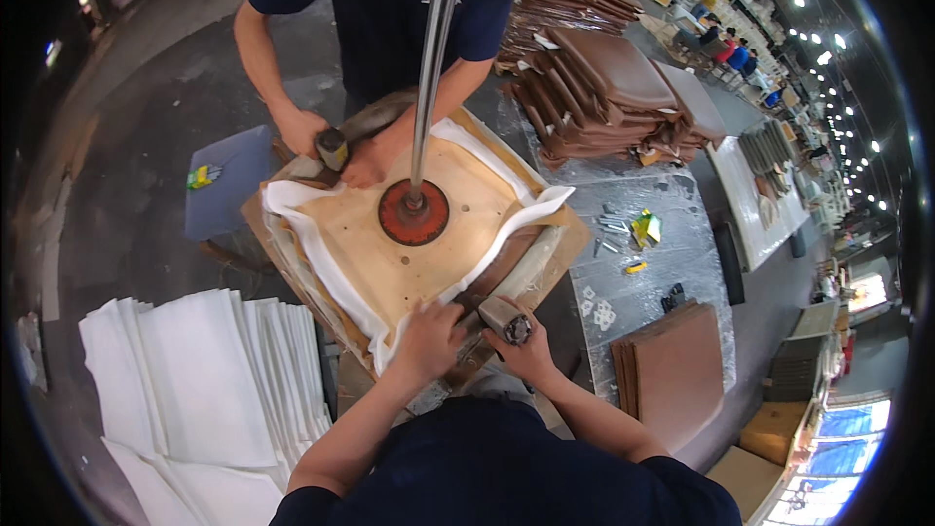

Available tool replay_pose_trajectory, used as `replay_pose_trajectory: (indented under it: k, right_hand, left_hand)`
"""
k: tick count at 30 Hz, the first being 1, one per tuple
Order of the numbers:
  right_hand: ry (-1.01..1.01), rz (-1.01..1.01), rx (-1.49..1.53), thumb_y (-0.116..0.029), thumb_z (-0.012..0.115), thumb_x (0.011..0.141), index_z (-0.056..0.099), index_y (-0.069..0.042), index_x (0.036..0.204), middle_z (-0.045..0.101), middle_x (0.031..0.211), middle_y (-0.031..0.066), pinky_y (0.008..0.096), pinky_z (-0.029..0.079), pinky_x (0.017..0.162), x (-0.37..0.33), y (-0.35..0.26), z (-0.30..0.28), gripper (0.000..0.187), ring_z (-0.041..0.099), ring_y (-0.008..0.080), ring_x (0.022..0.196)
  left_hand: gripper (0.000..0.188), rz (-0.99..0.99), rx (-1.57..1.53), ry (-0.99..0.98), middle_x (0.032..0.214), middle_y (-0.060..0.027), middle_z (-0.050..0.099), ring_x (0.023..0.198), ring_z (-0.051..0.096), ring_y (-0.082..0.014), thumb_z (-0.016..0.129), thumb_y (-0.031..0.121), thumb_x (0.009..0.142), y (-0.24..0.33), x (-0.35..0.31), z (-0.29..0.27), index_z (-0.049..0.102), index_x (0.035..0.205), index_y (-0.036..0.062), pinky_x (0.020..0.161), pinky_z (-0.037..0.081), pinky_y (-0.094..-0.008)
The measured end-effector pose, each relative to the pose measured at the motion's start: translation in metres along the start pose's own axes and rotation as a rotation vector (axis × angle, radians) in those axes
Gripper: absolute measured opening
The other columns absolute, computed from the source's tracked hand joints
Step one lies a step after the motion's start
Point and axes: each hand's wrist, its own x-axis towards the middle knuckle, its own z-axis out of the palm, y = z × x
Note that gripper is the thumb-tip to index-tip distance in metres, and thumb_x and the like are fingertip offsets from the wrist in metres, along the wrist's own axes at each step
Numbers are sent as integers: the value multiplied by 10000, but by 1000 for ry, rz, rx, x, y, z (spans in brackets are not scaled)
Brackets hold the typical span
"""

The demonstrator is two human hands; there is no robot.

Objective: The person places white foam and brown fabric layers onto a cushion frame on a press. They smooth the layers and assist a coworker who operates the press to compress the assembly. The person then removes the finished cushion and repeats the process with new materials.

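Note:
A square seat board (370,278) of pale wood lies underside up on a worktable, edged with white padding (355,297) and a brown leather-like cover (506,258). A metal rod with a round red press pad (414,213) stands on its middle. At the near edge, the bent fingers of my left hand (431,339) are closed on the cover, partly blurred. My right hand (526,353) grips a staple gun (506,319) close to the right of it, near the same edge. Its nose is partly hidden.
Across the board, a co-worker holds another staple gun (332,146) and presses the far edge. White foam sheets (195,370) stack at left. Brown covers (614,88) pile at far right, above a plastic-covered table (682,273) with staple strips (612,224) and brown panels (672,360).

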Motion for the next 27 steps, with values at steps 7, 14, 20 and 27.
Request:
replay_pose_trajectory:
  k: [7, 14, 20, 27]
  right_hand:
    - [-124, -55, 33, -110, 928, 889, 640, -46, 1509, 748, 1366, 200, 426, 561, 1103, 4, -2, -10, 686, 725, 343, 1284]
    - [-223, -179, -28, -99, 935, 876, 594, -90, 1571, 717, 1424, 199, 441, 552, 1118, 7, 3, -14, 773, 695, 359, 1328]
    - [-260, -185, 12, -100, 939, 867, 591, -92, 1567, 715, 1437, 203, 441, 570, 1094, 11, 0, -16, 782, 705, 394, 1331]
    - [-247, -116, 72, -83, 922, 888, 599, -99, 1560, 742, 1393, 181, 404, 568, 1073, 13, 7, -14, 746, 723, 268, 1276]
  left_hand:
    - [537, -47, 97, -2, 1628, -240, 536, 1402, 616, -446, 687, 262, 1028, 18, -46, 52, 633, 1507, 26, 1167, 513, -529]
    - [537, -119, 7, 7, 1641, -249, 536, 1513, 524, -422, 674, 259, 1016, 23, -53, 58, 663, 1485, -2, 1220, 473, -513]
    - [406, -23, -14, 161, 1535, -209, 643, 1453, 594, -390, 683, 250, 1052, 18, -59, 72, 741, 1386, 27, 1184, 508, -480]
    - [223, -165, -254, 614, 1144, -178, 798, 978, 791, -302, 720, 106, 1053, 31, -83, 19, 798, 1253, 46, 839, 620, -378]
